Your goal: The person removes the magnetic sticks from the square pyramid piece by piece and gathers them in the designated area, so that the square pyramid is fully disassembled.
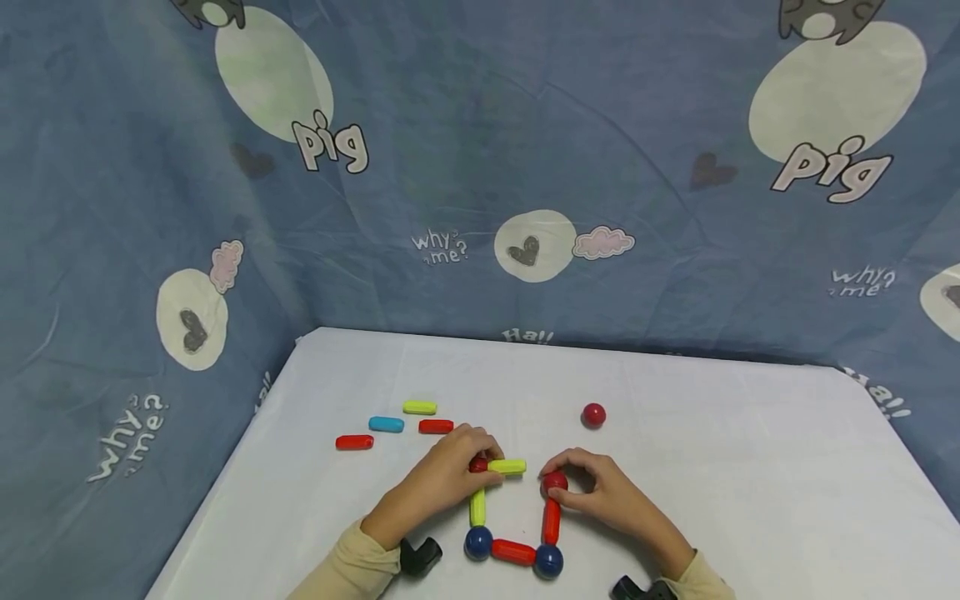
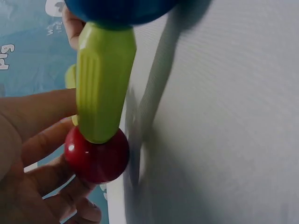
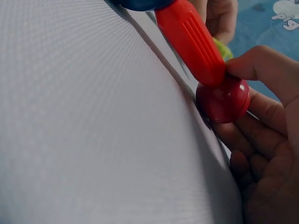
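My left hand grips a red ball at the upper left corner of a partly framed shape of rods and balls. From that ball one yellow-green rod runs down to a blue ball, and another yellow-green rod points right, its far end free. A red rod joins the two lower balls. Above the second blue ball stands a red rod, topped by a red ball. My right hand holds this red ball between thumb and fingers.
Loose rods lie on the white table at the left: a yellow-green rod, a blue rod and two red rods, one red rod farthest left. A single red ball sits farther back. Patterned blue cloth hangs behind.
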Demonstrator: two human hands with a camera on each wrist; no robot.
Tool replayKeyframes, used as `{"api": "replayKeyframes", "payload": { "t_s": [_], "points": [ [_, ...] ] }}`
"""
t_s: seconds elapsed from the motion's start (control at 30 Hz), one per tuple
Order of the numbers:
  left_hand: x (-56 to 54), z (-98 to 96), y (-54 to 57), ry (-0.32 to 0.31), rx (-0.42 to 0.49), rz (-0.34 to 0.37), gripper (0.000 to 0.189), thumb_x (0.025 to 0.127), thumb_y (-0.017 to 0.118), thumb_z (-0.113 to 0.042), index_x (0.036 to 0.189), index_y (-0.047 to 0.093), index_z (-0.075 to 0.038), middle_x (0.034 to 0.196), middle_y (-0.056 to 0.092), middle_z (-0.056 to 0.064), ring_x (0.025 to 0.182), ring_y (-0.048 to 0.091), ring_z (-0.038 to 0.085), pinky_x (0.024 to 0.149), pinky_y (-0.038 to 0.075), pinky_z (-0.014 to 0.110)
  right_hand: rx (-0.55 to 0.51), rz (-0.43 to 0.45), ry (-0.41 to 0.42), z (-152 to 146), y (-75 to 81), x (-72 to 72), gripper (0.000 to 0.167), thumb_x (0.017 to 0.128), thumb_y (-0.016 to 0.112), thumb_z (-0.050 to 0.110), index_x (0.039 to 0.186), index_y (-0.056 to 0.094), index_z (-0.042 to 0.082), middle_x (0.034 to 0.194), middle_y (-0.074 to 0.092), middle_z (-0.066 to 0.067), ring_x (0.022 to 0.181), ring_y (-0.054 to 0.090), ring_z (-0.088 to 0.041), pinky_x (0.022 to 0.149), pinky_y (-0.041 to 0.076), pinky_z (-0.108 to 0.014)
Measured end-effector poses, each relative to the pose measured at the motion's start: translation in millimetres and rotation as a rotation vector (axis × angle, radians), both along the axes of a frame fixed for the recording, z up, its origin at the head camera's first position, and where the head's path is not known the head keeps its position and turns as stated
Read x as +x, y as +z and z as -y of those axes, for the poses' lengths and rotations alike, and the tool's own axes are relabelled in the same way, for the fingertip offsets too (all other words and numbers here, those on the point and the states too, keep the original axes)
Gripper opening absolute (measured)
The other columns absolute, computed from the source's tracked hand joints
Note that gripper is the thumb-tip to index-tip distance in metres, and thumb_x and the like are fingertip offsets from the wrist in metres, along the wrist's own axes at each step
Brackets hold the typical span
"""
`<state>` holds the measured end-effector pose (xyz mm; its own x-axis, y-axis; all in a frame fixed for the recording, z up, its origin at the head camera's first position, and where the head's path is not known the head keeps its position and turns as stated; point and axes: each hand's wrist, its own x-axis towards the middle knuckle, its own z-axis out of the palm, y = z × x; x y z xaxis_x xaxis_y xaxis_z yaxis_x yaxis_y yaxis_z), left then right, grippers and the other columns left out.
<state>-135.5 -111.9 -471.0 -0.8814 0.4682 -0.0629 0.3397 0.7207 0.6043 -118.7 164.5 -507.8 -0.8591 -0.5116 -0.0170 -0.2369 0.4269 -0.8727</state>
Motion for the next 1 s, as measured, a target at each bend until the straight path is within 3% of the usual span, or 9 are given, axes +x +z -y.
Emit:
{"api": "replayKeyframes", "payload": {
  "t_s": [0.27,0.43,0.57,0.7,0.83,1.0],
  "points": [
    [2.8,-1.8,2.9,0.049,0.136,-0.042,0.019,0.082,0.087,-0.018,0.096,0.074,-0.016,0.09,0.059,-0.005,0.084,0.055,0.009,0.072,0.05,0.019,-0.019,-0.046,0.023,0,-1.9,-0.4,0.026,0.094,0.076,0.026,0.119,0.071,0.021,0.116,0.074,0.004,0.107,0.061,-0.006,0.102,0.049,-0.019],
    [3.7,-2.9,3.7,0.034,0.249,-0.027,0.021,0.084,0.084,-0.011,0.096,0.068,-0.016,0.09,0.062,-0.006,0.08,0.06,0.008,0.07,0.054,0.018,-0.062,-0.062,0.035,0,-3.4,-0.3,0.015,0.092,0.078,0.026,0.105,0.072,0.021,0.108,0.075,0.006,0.104,0.064,-0.008,0.102,0.049,-0.022],
    [4.2,-4.9,0.8,0.015,0.323,0.039,0.022,0.086,0.083,-0.01,0.101,0.068,-0.017,0.098,0.067,-0.004,0.088,0.066,0.007,0.074,0.057,0.017,-0.074,-0.048,0.017,1,-2.9,0.2,0.013,0.092,0.08,0.029,0.099,0.07,0.022,0.105,0.075,0.007,0.104,0.066,-0.009,0.1,0.049,-0.022],
    [5.6,-10.4,-3.1,0.004,0.359,0.133,0.024,0.088,0.082,-0.01,0.108,0.069,-0.013,0.106,0.073,0.0,0.094,0.072,0.01,0.078,0.059,0.019,-0.059,-0.027,0.006,0,-1.0,0.5,0.025,0.089,0.082,0.03,0.11,0.071,0.021,0.107,0.073,0.006,0.104,0.065,-0.01,0.1,0.05,-0.021],
    [8.2,-15.3,-3.7,-0.014,0.32,0.134,0.024,0.089,0.082,-0.013,0.109,0.069,-0.012,0.105,0.076,0.002,0.09,0.072,0.006,0.078,0.058,0.019,-0.041,-0.016,0.014,0,0.4,1.1,0.036,0.087,0.084,0.032,0.119,0.071,0.023,0.111,0.073,0.008,0.105,0.065,-0.01,0.101,0.05,-0.021],
    [11.0,-16.5,-2.0,-0.023,0.208,0.044,0.022,0.086,0.086,-0.024,0.103,0.075,-0.017,0.094,0.072,-0.007,0.078,0.06,0.004,0.07,0.05,0.017,-0.015,-0.006,0.02,1,0.5,2.3,0.035,0.087,0.084,0.035,0.119,0.073,0.028,0.113,0.074,0.012,0.109,0.065,-0.008,0.102,0.05,-0.022]
  ]
}}
